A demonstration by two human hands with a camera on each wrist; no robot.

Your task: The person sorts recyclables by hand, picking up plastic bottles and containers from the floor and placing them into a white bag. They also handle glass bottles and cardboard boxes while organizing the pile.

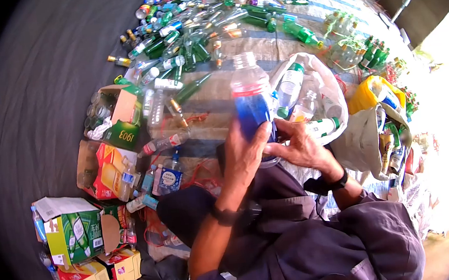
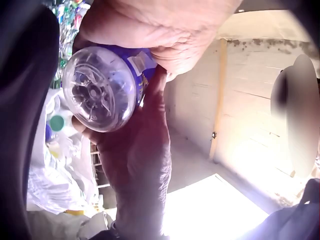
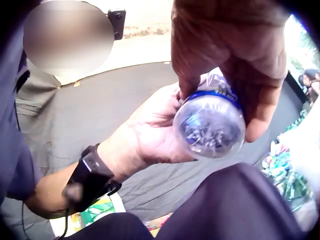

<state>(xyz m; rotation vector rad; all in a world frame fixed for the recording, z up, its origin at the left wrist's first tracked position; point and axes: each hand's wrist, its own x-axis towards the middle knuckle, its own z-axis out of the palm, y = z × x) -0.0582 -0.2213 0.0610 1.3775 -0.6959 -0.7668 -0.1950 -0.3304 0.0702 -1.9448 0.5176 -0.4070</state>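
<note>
Above the person's lap, the left hand [image 1: 244, 157] and right hand [image 1: 304, 147] both grip a clear bottle [image 1: 251, 96], its blue label [image 1: 255, 116] unreadable. Near the right hand, a white sack [image 1: 333, 82] holds bottles; across from it, a green carton [image 1: 126, 133] reads "1903", upside down.

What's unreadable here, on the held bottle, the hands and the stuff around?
- Bottle label text: head view, blurred and partly under fingers.
- Left hand, most fingertips: head view, behind the bottle.
- Right hand, upper part: right wrist view, cut off by the top edge.
- White sack, bottom: head view, bottles inside cover it.
- Far bottle pile, brands: head view, too small.
</note>
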